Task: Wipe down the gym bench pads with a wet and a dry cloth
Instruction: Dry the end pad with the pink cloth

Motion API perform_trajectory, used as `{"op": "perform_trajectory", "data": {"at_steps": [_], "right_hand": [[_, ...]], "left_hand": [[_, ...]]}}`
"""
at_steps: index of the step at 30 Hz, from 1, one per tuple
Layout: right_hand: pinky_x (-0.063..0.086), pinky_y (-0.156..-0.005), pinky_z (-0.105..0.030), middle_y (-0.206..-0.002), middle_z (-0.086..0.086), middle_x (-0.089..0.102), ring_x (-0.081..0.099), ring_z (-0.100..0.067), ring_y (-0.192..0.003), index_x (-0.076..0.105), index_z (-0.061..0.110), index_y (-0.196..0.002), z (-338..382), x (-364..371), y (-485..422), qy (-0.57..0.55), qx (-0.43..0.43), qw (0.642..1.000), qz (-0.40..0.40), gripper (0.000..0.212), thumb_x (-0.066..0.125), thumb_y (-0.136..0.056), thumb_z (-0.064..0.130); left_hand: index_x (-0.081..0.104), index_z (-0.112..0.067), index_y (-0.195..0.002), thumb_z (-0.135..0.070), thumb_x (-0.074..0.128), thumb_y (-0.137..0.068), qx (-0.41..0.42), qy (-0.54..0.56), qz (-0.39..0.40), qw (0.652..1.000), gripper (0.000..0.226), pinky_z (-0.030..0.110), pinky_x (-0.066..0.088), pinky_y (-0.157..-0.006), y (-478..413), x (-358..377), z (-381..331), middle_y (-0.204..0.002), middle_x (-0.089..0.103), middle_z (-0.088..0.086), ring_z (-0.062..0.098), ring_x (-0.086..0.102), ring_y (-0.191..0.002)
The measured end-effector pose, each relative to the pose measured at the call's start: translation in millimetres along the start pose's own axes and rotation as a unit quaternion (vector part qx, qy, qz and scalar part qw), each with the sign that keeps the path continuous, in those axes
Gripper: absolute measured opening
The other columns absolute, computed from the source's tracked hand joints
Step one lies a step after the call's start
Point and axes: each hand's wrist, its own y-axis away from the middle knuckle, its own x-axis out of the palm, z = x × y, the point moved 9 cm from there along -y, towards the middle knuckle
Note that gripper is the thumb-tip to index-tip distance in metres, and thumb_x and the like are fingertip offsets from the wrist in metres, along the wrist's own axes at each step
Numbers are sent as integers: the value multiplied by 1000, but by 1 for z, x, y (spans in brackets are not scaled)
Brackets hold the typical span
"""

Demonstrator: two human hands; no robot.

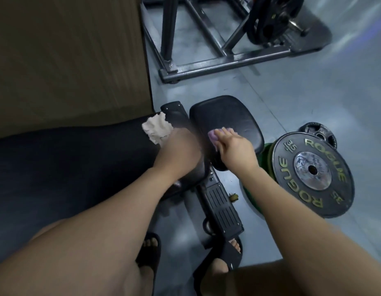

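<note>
Hidden or unclear:
- My left hand (178, 150) is smeared by motion blur. Its fingers are lost, so I cannot tell whether it grips or only presses.
- The long back pad (78, 159) runs off the left edge.
- The seat pad (225, 116) has its near end covered by my right wrist.

Hands:
- Left: over the end of the back pad, with a crumpled white cloth (156, 130) sticking out from beyond it.
- Right hand (236, 148): fingers stretched out and close together, laid flat on a purple cloth (212, 136) and pressing it to the seat pad's near left part.

Surroundings:
- A black weight plate (312, 176) marked ROGUE 35, stacked on a green plate (268, 149) just right of the seat pad.
- A steel rack frame (206, 65) stands beyond.
</note>
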Motion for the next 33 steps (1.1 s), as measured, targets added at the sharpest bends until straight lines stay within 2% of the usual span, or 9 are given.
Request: {"op": "perform_trajectory", "data": {"at_steps": [2,5,9,14,17,19,25,27,33], "right_hand": [[51,-70,-37,-88,1,66,60,-22,-78,67,15,-99,5,-13,9,-60,35,997,-44,17,55,-95,4],[45,-76,-20,-89,-5,67,53,-20,-80,68,3,-99,29,-38,12,-99,44,987,-120,14,56,-96,-5],[30,-100,3,-106,-18,72,58,-20,-105,73,-5,-107,71,-21,16,-127,5,985,-114,17,67,-91,-8],[49,-109,-39,-122,-22,71,66,-37,-117,71,-4,-120,74,52,10,-6,-29,999,-24,34,68,-87,-9],[53,-80,-36,-110,-14,69,69,-37,-96,67,4,-116,71,69,-50,49,10,999,-2,22,60,-95,1],[35,-62,-29,-95,-8,63,63,-33,-75,62,8,-103,77,71,-79,66,19,998,-6,12,55,-96,2],[43,-107,-36,-128,-9,66,59,-32,-124,62,4,-131,83,57,25,53,26,998,4,35,45,-100,5],[42,-111,-36,-133,-9,66,57,-33,-129,62,3,-134,79,55,52,64,34,997,18,38,44,-101,8],[45,-68,-35,-96,-6,64,52,-25,-73,64,9,-109,82,67,-60,116,53,992,3,23,53,-93,-2]], "left_hand": [[69,-18,-93,-13,61,-79,-8,-40,-79,996,18,46,43,-102,-3,-35,5,-112,58,0,26,48,-115],[59,-33,-129,-26,67,-82,-126,-117,-18,985,48,47,26,-117,-10,-49,39,-151,33,0,29,26,-139],[56,-35,-137,-31,66,-90,-199,-66,32,977,49,41,38,-107,-11,-46,88,-145,39,2,31,33,-129],[72,-21,-109,-13,58,-93,-253,95,-64,961,23,24,42,-70,-21,-77,117,-117,57,6,25,56,-101],[71,-18,-106,-21,57,-94,-292,157,-83,940,18,26,46,-67,-29,-95,129,-112,68,3,22,63,-97],[70,-18,-109,-26,58,-94,-312,193,-90,926,21,29,50,-77,-32,-103,138,-108,70,1,23,65,-98],[70,-17,-99,-30,70,-87,-303,253,-54,917,18,34,54,-82,-44,-100,139,-99,72,1,22,66,-93],[70,-14,-91,-32,75,-83,-304,280,-31,910,21,36,53,-76,-43,-96,134,-93,71,3,23,65,-86],[64,-14,-77,-36,69,-87,-323,347,-41,879,24,27,39,-58,-33,-105,136,-70,62,-1,16,56,-64]]}}
